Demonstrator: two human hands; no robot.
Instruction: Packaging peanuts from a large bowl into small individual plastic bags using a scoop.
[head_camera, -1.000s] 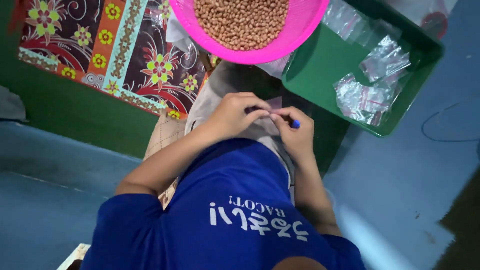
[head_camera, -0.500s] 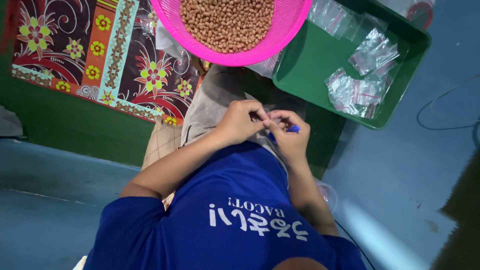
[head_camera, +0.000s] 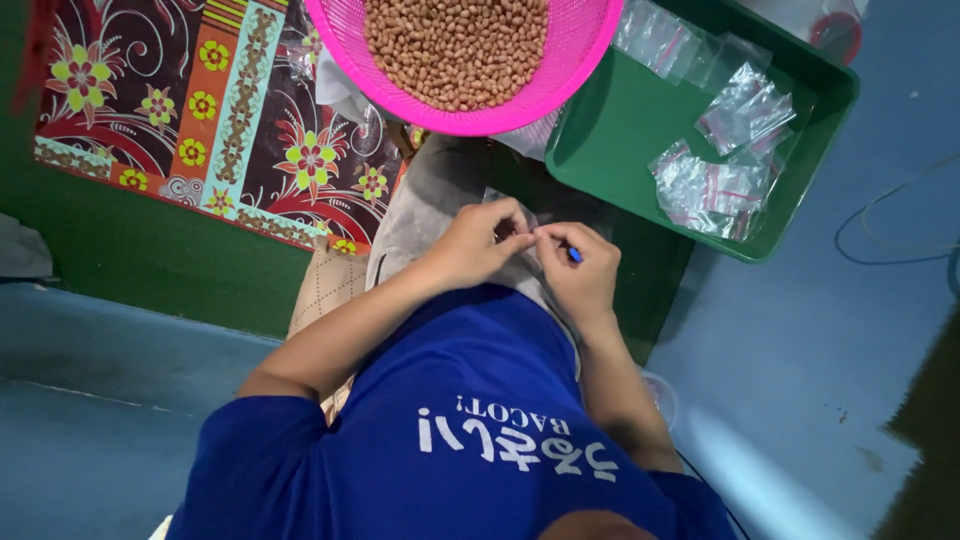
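Note:
My left hand (head_camera: 468, 247) and my right hand (head_camera: 588, 277) meet over my lap, fingertips touching. Both pinch a small clear plastic bag (head_camera: 512, 203) between them; most of the bag is hidden by the fingers. My right hand also keeps a small blue object (head_camera: 574, 255) tucked against its fingers. Just beyond the hands stands a pink mesh basket (head_camera: 585, 60) full of brown peanuts (head_camera: 455, 45).
A green tray (head_camera: 620, 130) at the upper right holds several small clear bags (head_camera: 715, 185). A flowered cloth (head_camera: 200, 110) lies at the upper left over a green mat. Blue floor spreads left and right, with a thin cable (head_camera: 880, 255) at the right.
My hands have drawn closer together on the bag. The blue object in my right hand is now mostly covered by the fingers. The view shifted slightly.

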